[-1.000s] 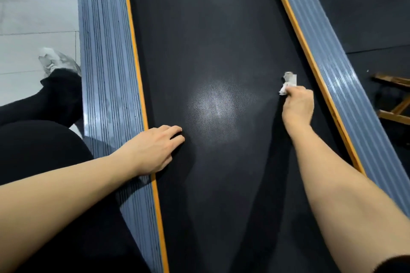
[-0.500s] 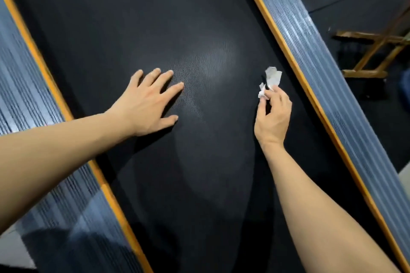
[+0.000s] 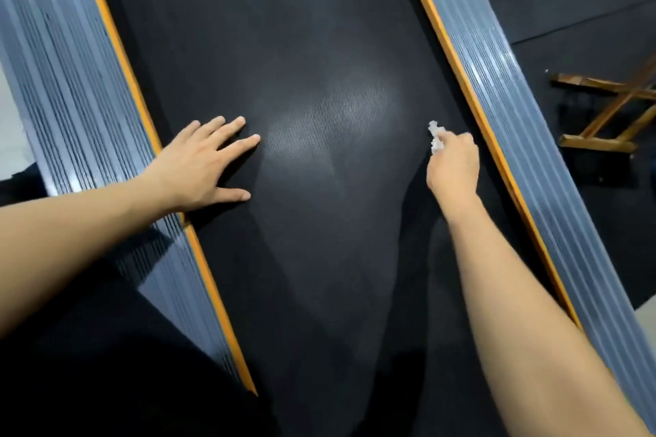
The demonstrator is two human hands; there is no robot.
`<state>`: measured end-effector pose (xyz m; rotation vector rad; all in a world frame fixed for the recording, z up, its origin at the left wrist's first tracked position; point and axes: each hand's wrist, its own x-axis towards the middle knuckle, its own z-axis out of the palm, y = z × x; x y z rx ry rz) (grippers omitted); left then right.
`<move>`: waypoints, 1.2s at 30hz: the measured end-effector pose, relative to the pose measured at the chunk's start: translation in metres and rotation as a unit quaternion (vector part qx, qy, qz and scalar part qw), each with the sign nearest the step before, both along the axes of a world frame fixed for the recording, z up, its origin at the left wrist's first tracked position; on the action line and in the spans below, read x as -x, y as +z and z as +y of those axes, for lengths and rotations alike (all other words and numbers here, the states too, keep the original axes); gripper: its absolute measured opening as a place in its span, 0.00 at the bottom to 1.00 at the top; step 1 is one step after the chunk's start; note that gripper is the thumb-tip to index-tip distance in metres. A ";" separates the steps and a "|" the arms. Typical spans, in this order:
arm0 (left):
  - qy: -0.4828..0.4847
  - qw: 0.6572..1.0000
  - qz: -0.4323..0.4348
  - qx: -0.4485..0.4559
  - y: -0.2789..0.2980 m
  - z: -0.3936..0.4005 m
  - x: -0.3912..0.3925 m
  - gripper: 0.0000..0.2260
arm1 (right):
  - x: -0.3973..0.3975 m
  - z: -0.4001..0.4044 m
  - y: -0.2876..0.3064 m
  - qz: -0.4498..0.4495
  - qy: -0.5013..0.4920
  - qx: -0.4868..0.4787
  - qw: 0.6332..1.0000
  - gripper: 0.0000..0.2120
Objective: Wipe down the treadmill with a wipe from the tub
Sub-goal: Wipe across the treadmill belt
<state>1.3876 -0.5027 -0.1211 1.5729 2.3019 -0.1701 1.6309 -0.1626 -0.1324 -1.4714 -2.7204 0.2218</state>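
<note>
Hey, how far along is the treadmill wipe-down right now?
Done: a wipe is already out; the right hand grips the small crumpled white wipe.
In hand: that wipe sits over the black textured treadmill belt near its right edge, while the left hand rests flat on the belt.
Left: no visible sign shows how much belt is clean. The grey ribbed side rails with orange trim look untouched.

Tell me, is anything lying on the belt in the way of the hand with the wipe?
Nothing visible. The right hand grips the wipe near the belt's right edge; only the left hand rests on it, far across.
</note>
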 end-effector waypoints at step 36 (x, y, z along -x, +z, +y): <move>0.062 0.996 0.017 0.059 0.019 -0.016 -0.023 0.38 | 0.046 -0.057 -0.025 0.092 0.502 -0.082 0.856 0.14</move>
